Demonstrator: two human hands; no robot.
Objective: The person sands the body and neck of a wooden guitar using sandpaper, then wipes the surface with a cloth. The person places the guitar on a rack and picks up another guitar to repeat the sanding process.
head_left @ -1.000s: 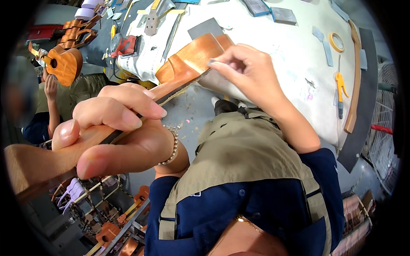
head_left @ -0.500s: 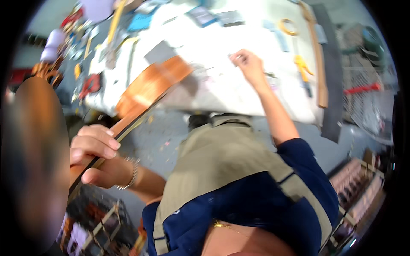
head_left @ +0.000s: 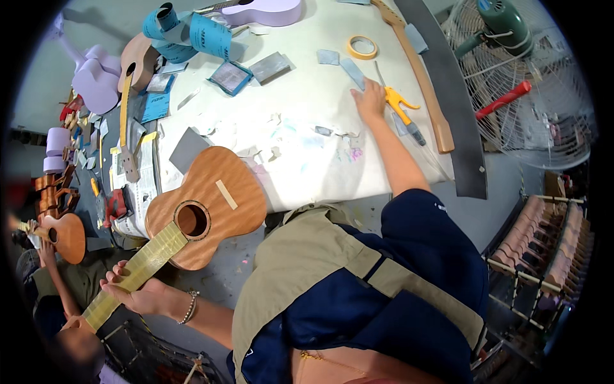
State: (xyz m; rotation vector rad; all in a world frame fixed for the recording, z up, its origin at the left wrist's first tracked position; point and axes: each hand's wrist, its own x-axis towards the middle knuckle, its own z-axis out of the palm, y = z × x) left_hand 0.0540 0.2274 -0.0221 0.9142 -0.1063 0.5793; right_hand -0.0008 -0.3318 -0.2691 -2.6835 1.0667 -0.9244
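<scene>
left hand (head_left: 137, 291) fingers wrapped around the neck of the ukulele (head_left: 204, 208), whose body rests on the counter (head_left: 307, 128) edge; right hand (head_left: 369, 102) lies flat, fingers spread, beside the yellow-handled tool (head_left: 400, 105)

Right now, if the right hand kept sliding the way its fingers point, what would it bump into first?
The right hand lies flat on the white table, fingers pointing away from the person. Probably it would first meet the small grey-blue sandpaper piece just ahead, then the roll of tape. The yellow-handled tool lies beside it, not ahead.
</scene>
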